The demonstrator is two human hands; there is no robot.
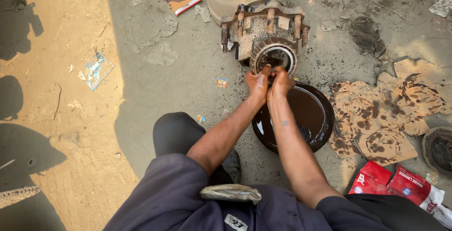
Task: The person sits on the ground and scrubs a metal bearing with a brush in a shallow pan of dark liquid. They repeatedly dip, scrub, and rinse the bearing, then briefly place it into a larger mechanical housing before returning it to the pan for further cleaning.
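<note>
Both hands close together at the lower rim of a round bearing ring (274, 57). Left hand (257, 83) and right hand (281, 83) side by side, fingers curled onto the ring's edge, gripping it. Ring sits at the front of a rusty wheel hub (265, 23) lying on the dirt floor. Just below the hands: a dark oily pan (306, 113). Grease-stained cardboard (376, 118) to the right; red packets (395, 186) near the knee.

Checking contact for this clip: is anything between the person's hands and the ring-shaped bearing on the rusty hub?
Nothing visible. The left hand and right hand rest directly on the lower rim of the bearing, which sits on the rusty hub. The dark oil pan lies below the wrists, not between.
</note>
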